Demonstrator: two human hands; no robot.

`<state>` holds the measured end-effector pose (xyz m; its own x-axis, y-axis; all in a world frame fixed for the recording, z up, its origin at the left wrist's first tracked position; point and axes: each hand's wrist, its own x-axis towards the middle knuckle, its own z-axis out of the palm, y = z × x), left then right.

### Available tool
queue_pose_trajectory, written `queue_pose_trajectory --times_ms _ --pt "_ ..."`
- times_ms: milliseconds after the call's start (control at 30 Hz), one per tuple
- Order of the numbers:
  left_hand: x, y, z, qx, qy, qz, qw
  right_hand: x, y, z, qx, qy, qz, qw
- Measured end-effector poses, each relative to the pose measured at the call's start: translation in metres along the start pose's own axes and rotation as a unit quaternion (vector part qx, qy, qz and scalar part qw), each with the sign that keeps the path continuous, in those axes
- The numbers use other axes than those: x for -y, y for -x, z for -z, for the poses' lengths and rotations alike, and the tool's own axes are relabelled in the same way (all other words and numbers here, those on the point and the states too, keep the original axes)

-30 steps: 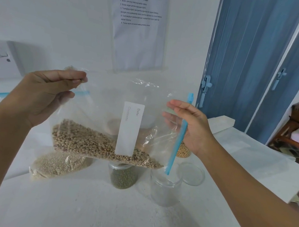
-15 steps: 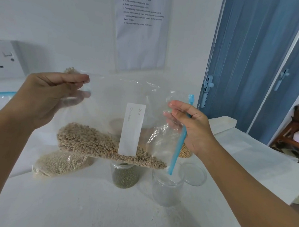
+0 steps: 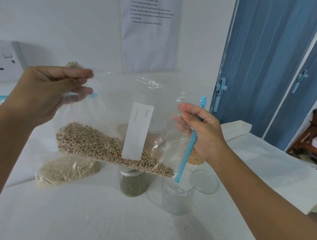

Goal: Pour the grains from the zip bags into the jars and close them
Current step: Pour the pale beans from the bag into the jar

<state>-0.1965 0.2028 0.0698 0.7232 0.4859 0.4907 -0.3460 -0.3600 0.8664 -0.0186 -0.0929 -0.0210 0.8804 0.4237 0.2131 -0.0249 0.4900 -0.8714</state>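
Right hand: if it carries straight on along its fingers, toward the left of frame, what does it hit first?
Right hand already pinches the zip bag at its blue zipper edge, so more bag film comes first; beyond that probably the left hand, depth unclear.

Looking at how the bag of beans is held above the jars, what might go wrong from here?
The zip bag is far wider than the empty jar, so beans could spill onto the table. The bag hangs just over the green-grain jar and could nudge it. The loose lid might catch strays.
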Motion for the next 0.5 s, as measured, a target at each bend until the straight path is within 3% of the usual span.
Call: queue_pose_trajectory --times_ms 500 --pt "-0.009 -0.003 -0.011 0.024 0.014 -0.014 1.000 0.000 0.000 0.010 -0.020 0.010 0.001 1.000"
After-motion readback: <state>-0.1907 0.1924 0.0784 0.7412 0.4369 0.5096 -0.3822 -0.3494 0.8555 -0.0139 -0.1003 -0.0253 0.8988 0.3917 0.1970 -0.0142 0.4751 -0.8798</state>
